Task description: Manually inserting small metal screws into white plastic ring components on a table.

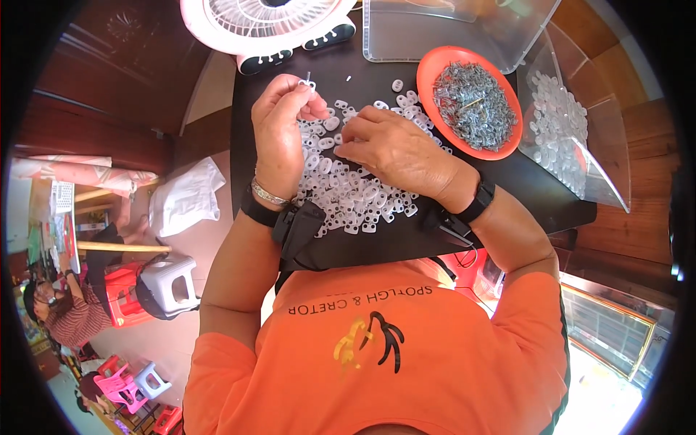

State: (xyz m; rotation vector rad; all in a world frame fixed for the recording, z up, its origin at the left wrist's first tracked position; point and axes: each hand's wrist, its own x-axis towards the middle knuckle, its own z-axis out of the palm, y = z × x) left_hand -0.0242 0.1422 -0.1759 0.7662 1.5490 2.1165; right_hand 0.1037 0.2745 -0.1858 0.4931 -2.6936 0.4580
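My left hand (281,127) is raised over the left side of the dark tabletop. Thumb and forefinger pinch a small white plastic piece (307,85) with a metal screw standing up out of it. My right hand (397,151) rests low over a spread pile of white plastic pieces (357,201), its fingers curled together among them; what lies under the fingertips is hidden. The pieces are small rounded plates with two holes. Just beyond my right hand, an orange-red plate (428,71) holds a heap of grey metal screws (475,109).
A pink-and-white fan (268,25) stands at the table's far left edge. Behind the plate is a clear plastic bin (406,47); another clear bin (598,170) at right contains white pieces. Left on the floor are a grey stool (170,286), a white bag (190,197) and a seated person (72,319).
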